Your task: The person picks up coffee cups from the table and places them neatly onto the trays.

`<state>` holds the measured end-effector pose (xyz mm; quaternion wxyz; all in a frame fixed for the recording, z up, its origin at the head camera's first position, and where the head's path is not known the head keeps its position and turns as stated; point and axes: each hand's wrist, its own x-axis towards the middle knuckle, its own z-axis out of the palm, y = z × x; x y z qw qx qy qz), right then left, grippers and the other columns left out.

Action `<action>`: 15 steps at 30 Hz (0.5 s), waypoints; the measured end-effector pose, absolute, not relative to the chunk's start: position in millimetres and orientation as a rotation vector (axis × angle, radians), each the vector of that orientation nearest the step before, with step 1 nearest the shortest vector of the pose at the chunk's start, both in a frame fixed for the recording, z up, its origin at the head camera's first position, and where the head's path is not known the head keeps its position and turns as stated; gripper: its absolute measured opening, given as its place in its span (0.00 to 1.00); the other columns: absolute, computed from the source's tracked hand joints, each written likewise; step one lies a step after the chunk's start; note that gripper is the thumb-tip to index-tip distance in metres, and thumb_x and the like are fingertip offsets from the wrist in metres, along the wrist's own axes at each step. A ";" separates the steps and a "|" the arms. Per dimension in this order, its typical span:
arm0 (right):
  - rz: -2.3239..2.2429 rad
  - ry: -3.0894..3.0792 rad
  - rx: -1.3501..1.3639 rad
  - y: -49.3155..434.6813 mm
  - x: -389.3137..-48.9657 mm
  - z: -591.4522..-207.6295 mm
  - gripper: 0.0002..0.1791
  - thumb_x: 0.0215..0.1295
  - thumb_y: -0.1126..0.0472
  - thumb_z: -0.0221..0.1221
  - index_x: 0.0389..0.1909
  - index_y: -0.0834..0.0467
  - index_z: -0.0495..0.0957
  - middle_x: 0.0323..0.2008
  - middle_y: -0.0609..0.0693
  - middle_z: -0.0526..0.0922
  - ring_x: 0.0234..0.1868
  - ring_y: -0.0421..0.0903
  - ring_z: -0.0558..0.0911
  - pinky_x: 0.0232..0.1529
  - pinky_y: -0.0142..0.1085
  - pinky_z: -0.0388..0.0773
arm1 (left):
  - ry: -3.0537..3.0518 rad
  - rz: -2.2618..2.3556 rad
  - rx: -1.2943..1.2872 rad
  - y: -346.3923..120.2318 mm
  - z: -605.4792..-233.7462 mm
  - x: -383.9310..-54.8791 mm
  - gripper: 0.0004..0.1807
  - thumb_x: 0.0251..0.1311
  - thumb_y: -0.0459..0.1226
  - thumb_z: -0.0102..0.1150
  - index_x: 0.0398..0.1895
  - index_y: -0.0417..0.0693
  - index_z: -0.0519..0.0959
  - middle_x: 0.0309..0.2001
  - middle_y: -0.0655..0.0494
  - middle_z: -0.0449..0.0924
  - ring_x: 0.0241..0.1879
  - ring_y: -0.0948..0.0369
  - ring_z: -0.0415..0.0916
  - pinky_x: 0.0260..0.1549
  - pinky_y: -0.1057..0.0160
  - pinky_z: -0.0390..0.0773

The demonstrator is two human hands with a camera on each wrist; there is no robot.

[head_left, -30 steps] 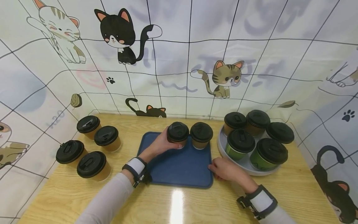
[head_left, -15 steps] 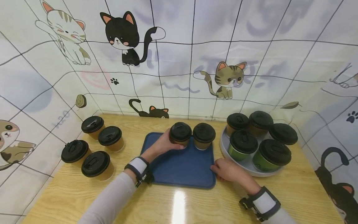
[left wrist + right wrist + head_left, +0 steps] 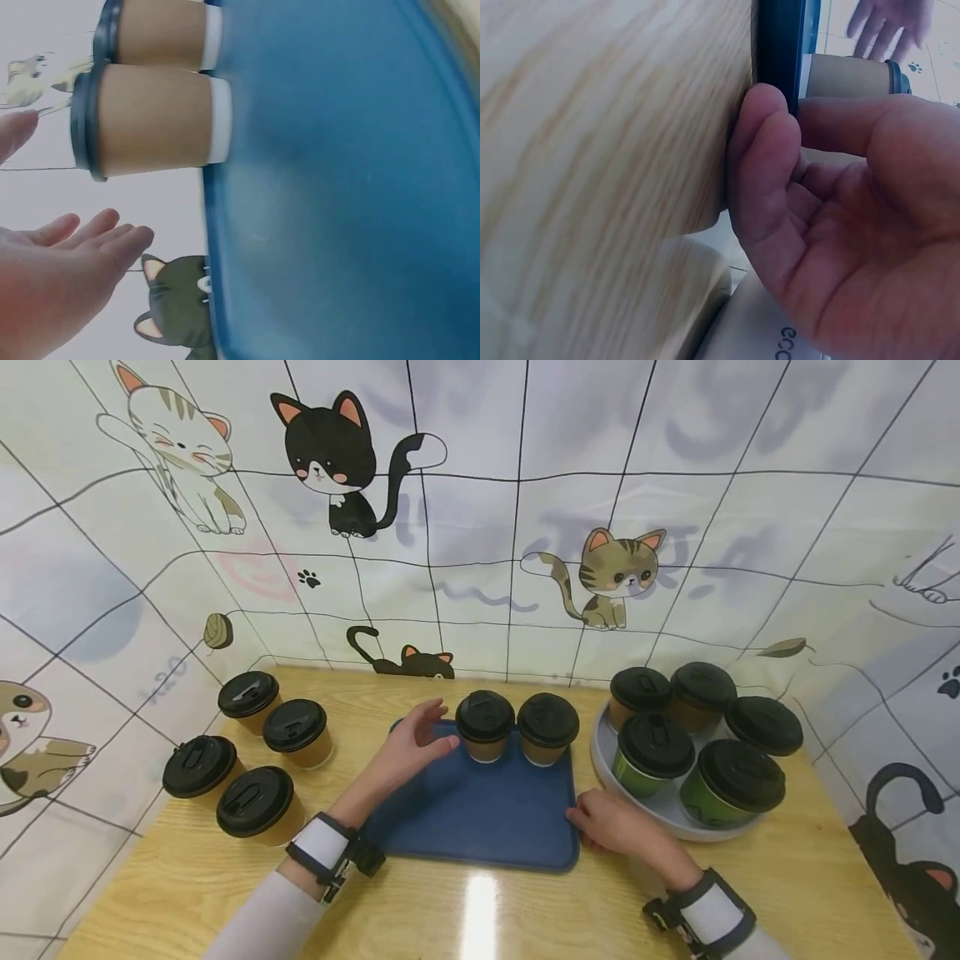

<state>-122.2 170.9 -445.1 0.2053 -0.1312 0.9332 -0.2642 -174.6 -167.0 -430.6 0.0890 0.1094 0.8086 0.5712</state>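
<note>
Left hand (image 3: 411, 747): spread wide, thumb apart from fingers, holding nothing; just left of the left tray cup (image 3: 484, 727), with a visible gap. Right hand (image 3: 606, 820): fingers curled, pinching the right edge of the blue tray (image 3: 480, 818) toward its near corner.

Left tray cup and right tray cup (image 3: 547, 728) stand upright, lids on, side by side at the tray's far edge. Lids almost meet; contact cannot be told.

Four brown cups (image 3: 298, 745) on the bench (image 3: 420, 910), left of the tray. Round plate (image 3: 602, 753) on the right carries five more lidded cups.

Risks (judgement): a thumb or sleeve catching the left tray cup could tip it into its neighbour. A tug or lift by the right hand could slide or topple both, as they sit far from that grip. Right knuckles are near the plate; a backward jerk might knock it.
</note>
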 end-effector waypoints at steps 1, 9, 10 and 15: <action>-0.745 2.599 -0.357 171.1 -121.7 -446.0 0.22 0.77 0.61 0.57 0.17 0.55 0.75 0.12 0.46 0.75 0.14 0.41 0.71 0.19 0.33 0.65 | 2.430 1.730 0.320 -168.8 -428.5 -171.5 0.43 0.68 0.46 0.67 0.81 0.46 0.58 0.77 0.46 0.63 0.76 0.46 0.59 0.72 0.46 0.63; -0.771 2.610 -0.351 172.6 -118.6 -452.2 0.22 0.76 0.61 0.58 0.16 0.55 0.75 0.11 0.45 0.75 0.13 0.41 0.72 0.19 0.33 0.65 | 2.682 1.872 0.357 -187.2 -416.1 -144.0 0.25 0.72 0.40 0.64 0.69 0.45 0.74 0.67 0.46 0.76 0.68 0.49 0.72 0.68 0.49 0.70; -0.767 2.612 -0.354 172.5 -118.4 -452.0 0.23 0.76 0.61 0.58 0.16 0.54 0.75 0.11 0.45 0.75 0.13 0.41 0.72 0.19 0.33 0.65 | 2.732 1.883 0.368 -189.8 -414.3 -140.4 0.24 0.71 0.38 0.64 0.68 0.44 0.76 0.66 0.46 0.78 0.67 0.49 0.74 0.67 0.51 0.71; -0.757 2.623 -0.360 171.2 -119.2 -450.2 0.22 0.76 0.61 0.58 0.16 0.54 0.74 0.11 0.45 0.74 0.13 0.41 0.72 0.19 0.34 0.66 | 3.017 1.920 0.403 -205.4 -406.1 -122.9 0.17 0.69 0.31 0.63 0.60 0.44 0.82 0.58 0.48 0.84 0.61 0.52 0.78 0.64 0.66 0.72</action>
